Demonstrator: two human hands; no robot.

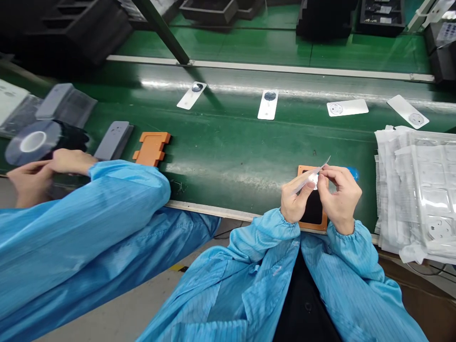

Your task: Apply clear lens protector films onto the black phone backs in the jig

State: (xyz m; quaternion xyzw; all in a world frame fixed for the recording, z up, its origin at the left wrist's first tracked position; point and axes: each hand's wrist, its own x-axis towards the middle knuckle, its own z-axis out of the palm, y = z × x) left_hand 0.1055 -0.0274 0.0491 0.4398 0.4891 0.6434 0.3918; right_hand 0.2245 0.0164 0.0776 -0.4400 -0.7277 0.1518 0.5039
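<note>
My left hand [295, 200] is closed on a thin whitish sheet [305, 180], held tilted above an orange frame [322, 221] with a black inner area. My right hand [340, 194] is pinched at the sheet's right edge, close to my left fingers; whether it holds the sheet or a small piece of it is too small to tell. The frame lies at the belt's near edge, partly hidden by both hands. A blue round object [353, 174] shows just behind my right hand.
White cards [268, 110] with round marks lie across the green belt [228, 156]. Stacked clear trays [434, 190] stand at the right. At the left are an orange fixture [151, 149], a grey block [113, 141], a tape roll [33, 141] and a co-worker's hands [71, 161].
</note>
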